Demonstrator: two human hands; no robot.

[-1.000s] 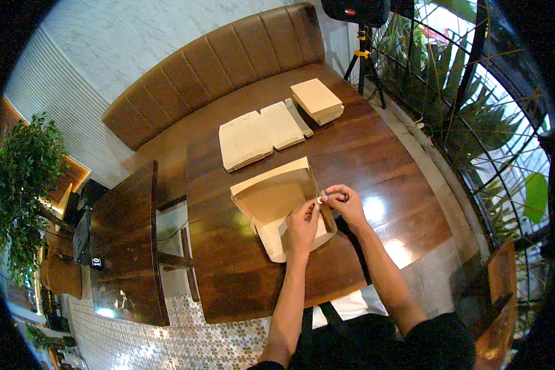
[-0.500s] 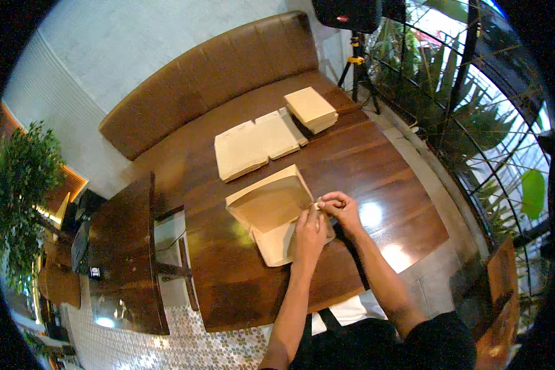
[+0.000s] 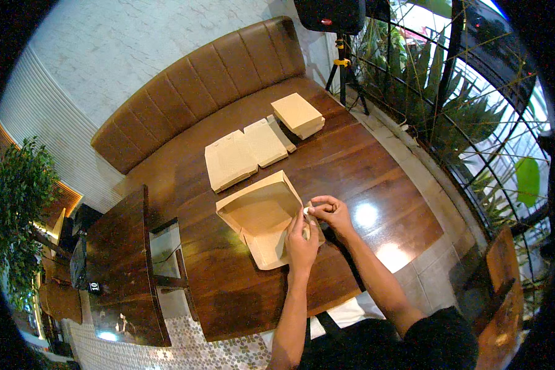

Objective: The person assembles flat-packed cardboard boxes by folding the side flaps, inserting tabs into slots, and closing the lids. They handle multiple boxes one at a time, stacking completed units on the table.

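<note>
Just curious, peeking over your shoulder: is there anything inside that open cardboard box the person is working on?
The open cardboard box looks empty: only its bare brown inside shows. The left hand and right hand cover its near right corner, so that corner stays hidden.

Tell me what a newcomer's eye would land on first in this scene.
First, the open cardboard box at the middle of the dark wooden table, with the left hand and right hand meeting at its right-hand edge. Behind it lie flat, unfolded boxes side by side, and a closed box stands near the brown padded bench along the far wall.
</note>
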